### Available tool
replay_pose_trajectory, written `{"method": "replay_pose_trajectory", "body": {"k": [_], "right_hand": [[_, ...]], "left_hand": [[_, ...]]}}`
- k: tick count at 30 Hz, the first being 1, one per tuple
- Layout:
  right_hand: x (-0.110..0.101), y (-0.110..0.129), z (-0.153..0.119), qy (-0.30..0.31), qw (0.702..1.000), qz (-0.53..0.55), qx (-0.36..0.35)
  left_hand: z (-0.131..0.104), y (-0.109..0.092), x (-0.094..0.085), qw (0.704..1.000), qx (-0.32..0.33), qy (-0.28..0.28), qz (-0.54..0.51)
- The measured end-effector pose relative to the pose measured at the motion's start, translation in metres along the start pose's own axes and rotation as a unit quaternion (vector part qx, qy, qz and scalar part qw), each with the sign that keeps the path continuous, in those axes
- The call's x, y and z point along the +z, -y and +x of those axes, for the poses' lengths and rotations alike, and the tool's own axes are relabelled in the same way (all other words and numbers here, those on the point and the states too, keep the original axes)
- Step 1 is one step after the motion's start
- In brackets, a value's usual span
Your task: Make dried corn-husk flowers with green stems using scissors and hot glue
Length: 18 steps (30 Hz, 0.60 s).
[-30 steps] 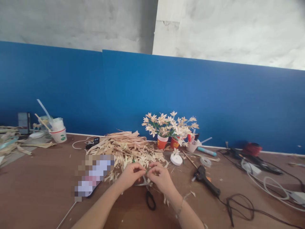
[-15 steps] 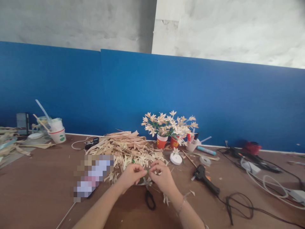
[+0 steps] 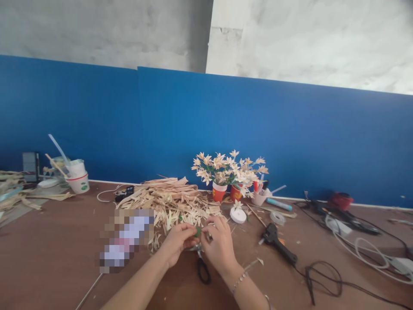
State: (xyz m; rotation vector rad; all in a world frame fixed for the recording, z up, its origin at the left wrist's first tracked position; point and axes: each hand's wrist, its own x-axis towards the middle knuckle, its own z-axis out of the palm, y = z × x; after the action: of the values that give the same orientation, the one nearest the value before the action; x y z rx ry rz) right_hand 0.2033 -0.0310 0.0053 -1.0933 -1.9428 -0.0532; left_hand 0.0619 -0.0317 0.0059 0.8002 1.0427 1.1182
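Note:
My left hand (image 3: 180, 242) pinches a small green piece (image 3: 198, 232), perhaps floral tape, between thumb and fingertips. Close beside it, my right hand (image 3: 219, 241) has its thumb and fingers closed at the right edge of the green piece; whether it grips that or something finer is too small to tell. Under the hands lies a pair of scissors (image 3: 203, 270) with black handles, blades partly hidden. Just beyond spreads a pile of dried husk strips (image 3: 174, 200). Pale handmade flowers (image 3: 219, 163) stand in a red paper cup (image 3: 218, 192) behind the pile.
On the right lie a black glue gun (image 3: 277, 243) with its cable, a tape roll (image 3: 278, 218) and white chargers (image 3: 338, 227). A white round spool (image 3: 238, 215) sits before the cups. A blurred-out phone-like object (image 3: 127, 241) is at left, a white cup (image 3: 77, 183) farther back.
The green piece now shows more clearly between my fingertips. My right hand has turned and shifted slightly left and down, while my left hand has barely moved.

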Motion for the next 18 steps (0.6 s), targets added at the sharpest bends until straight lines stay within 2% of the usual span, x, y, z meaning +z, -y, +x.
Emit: {"method": "replay_pose_trajectory", "body": {"k": [5, 11, 14, 18], "right_hand": [[0.001, -0.0027, -0.0016, 0.001, 1.0, -0.016, 0.001], [-0.0013, -0.0004, -0.0002, 0.02, 1.0, -0.023, 0.002], [-0.0012, 0.0024, 0.0003, 0.032, 0.999, -0.025, 0.0], [0.0005, 0.0029, -0.0007, 0.042, 0.999, -0.031, -0.007]], "left_hand": [[-0.001, -0.0011, 0.0001, 0.999, 0.006, 0.023, 0.037], [-0.0018, -0.0034, 0.001, 0.991, 0.083, -0.019, 0.106], [-0.0008, -0.0003, 0.0002, 0.998, 0.027, -0.029, 0.039], [0.0004, 0.0019, -0.0019, 0.998, -0.029, -0.002, -0.05]]}}
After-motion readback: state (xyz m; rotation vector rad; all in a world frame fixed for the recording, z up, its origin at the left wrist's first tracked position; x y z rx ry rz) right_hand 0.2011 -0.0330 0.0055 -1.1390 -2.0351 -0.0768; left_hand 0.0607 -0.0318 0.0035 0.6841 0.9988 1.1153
